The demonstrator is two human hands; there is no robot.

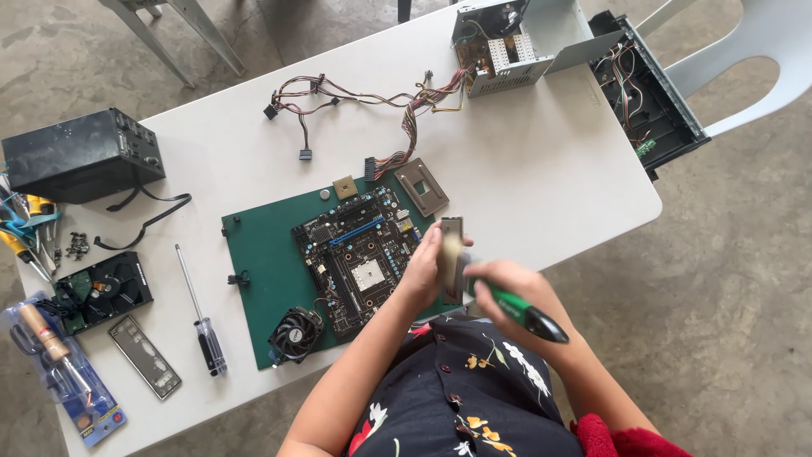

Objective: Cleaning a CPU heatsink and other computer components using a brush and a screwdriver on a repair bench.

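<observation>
Step — cleaning | my left hand (420,269) closed around a memory stick (450,254), above the desk's near edge beside the motherboard (359,254) | my right hand (501,288) gripping a green-handled brush (520,309) | next — light strokes seem needed.

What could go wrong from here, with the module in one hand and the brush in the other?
1. The left hand holds the module upright by its edge above the motherboard; a slip might drop it onto the board.
2. The right hand works the green-handled brush against the module; hard strokes could perhaps damage its contacts.
3. The small chip lies loose near the mat edge and might get knocked by an elbow.
</observation>
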